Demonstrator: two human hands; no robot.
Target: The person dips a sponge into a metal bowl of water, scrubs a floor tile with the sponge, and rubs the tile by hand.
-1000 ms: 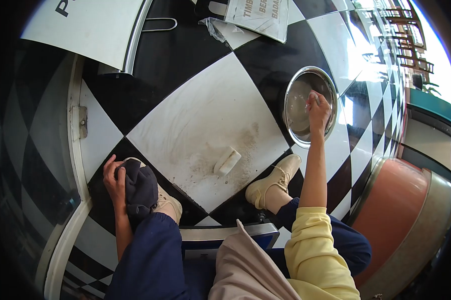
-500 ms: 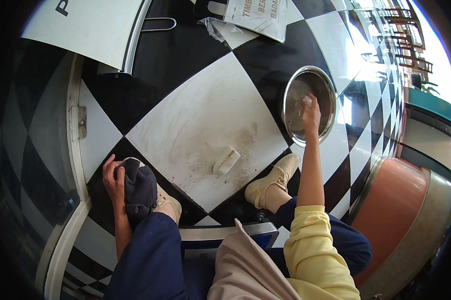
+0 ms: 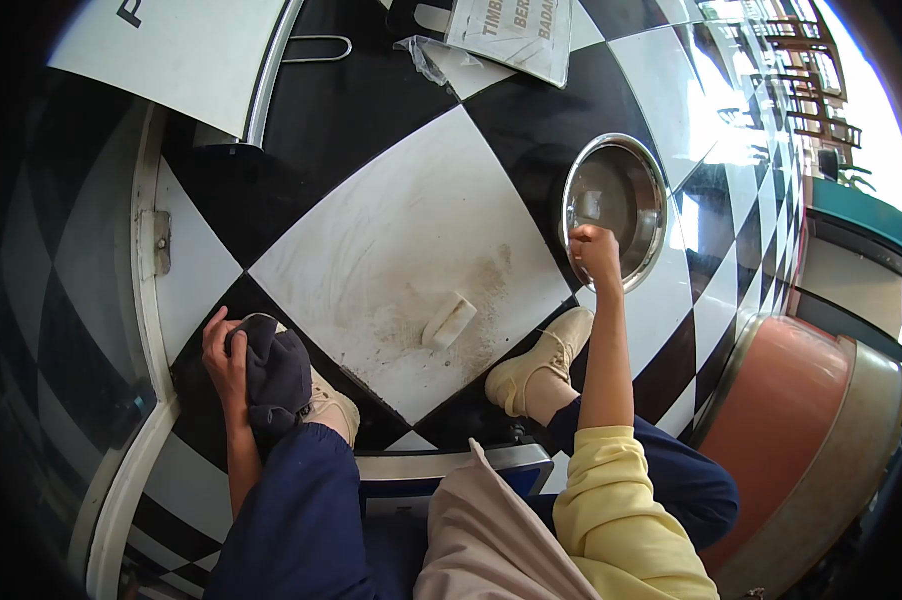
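Note:
My left hand (image 3: 227, 362) is closed round a bunched dark grey cloth (image 3: 277, 372) beside my left shoe. My right hand (image 3: 597, 252) is over the near left rim of a round metal basin (image 3: 655, 240) with its fingers curled in; whether anything is in them is hidden. A pale squarish patch (image 3: 591, 205) shows inside the basin, beyond my fingers; I cannot tell if it is an object or a reflection. A white block like a sponge (image 3: 449, 321), with a brownish streak, lies on a white floor tile (image 3: 401, 220) among brown smears.
My beige shoes (image 3: 543, 362) stand on either side of the smeared tile. At left runs a white door frame (image 3: 149, 300) with glass. A sign board (image 3: 516, 35) and clear plastic (image 3: 423, 60) lie ahead. A curved orange-pink seat (image 3: 776, 400) is at right.
My right hand has drawn back toward me from the middle of the basin to its near left rim. The white thing seen at its fingertips no longer shows there. My left hand has stayed put.

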